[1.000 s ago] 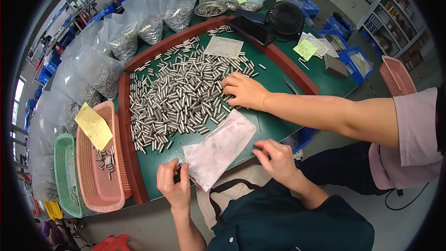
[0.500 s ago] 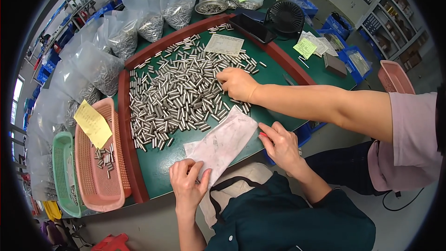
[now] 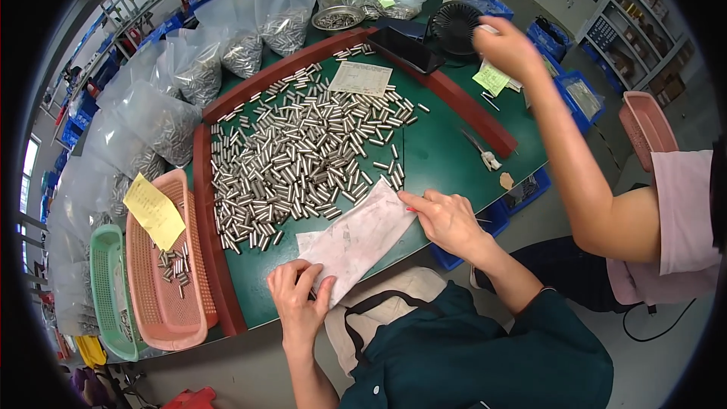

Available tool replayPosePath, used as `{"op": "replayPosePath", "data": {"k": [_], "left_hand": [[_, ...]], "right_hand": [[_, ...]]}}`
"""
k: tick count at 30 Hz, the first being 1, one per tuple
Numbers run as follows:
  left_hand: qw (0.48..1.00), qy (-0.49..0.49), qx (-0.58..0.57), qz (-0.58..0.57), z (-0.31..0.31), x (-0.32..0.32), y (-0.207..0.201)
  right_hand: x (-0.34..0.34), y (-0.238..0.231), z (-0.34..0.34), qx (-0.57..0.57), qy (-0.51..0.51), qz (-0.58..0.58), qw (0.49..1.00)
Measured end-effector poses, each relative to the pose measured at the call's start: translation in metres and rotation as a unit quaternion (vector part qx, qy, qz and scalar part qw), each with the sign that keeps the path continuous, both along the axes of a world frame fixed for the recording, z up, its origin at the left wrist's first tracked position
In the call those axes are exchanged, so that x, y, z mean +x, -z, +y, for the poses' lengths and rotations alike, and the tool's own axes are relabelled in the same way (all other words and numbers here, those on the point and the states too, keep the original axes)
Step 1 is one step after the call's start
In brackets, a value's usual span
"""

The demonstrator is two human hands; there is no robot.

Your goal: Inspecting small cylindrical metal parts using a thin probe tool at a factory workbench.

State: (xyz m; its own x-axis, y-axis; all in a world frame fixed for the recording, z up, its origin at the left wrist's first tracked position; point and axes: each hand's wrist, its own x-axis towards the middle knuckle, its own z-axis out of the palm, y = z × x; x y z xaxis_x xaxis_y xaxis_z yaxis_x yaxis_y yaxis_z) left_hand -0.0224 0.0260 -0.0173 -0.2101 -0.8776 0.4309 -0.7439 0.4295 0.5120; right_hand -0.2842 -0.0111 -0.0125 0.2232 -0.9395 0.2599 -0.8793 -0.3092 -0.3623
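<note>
A stained white cloth (image 3: pixel 356 238), folded into a strip, lies at the front edge of the green table in front of the pile of short metal pins (image 3: pixel 295 151). At its lower left end, my left hand (image 3: pixel 297 291) has fingers and thumb closed on the edge. The index finger and thumb of my right hand (image 3: pixel 450 221) meet at the cloth's right end, other fingers curled. The palm sides of both hands are hidden. Another person's hand (image 3: pixel 503 49) is raised near the black fan at the right, fingers closed; what it holds is unclear.
Red-brown rails (image 3: pixel 216 280) border the pins. Left of them are a pink basket (image 3: pixel 136 288) and a green basket (image 3: pixel 102 280). Plastic bags of pins (image 3: pixel 284 11) line the far side. A phone (image 3: pixel 405 49), a fan (image 3: pixel 454 26) and tweezers (image 3: pixel 477 140) lie right.
The other person's hand has left the pins and swung up to the right, uncovering tweezers and bare table. My right hand has shifted slightly left along the cloth; my left hand barely moved.
</note>
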Motion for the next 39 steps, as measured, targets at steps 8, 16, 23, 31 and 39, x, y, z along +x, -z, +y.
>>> {"op": "replayPosePath", "data": {"k": [8, 16, 23, 31, 39], "left_hand": [[1.000, -0.007, -0.020, -0.003, -0.004, -0.001, 0.002], [0.998, -0.022, -0.059, 0.003, -0.012, -0.004, -0.004], [0.996, 0.002, -0.081, 0.023, -0.012, -0.020, -0.016], [0.998, 0.026, -0.045, 0.017, -0.004, -0.030, -0.011], [0.998, 0.051, -0.044, 0.013, -0.014, -0.043, -0.018]], "right_hand": [[-0.029, -0.010, -0.003, 0.008, 0.026, 0.008, 1.000], [-0.039, -0.019, -0.021, 0.012, 0.109, 0.135, 0.985], [-0.058, -0.027, -0.012, 0.042, 0.120, 0.175, 0.976], [-0.081, -0.105, -0.028, -0.051, 0.092, 0.107, 0.989], [-0.120, -0.157, -0.098, -0.129, -0.008, -0.073, 0.989]]}}
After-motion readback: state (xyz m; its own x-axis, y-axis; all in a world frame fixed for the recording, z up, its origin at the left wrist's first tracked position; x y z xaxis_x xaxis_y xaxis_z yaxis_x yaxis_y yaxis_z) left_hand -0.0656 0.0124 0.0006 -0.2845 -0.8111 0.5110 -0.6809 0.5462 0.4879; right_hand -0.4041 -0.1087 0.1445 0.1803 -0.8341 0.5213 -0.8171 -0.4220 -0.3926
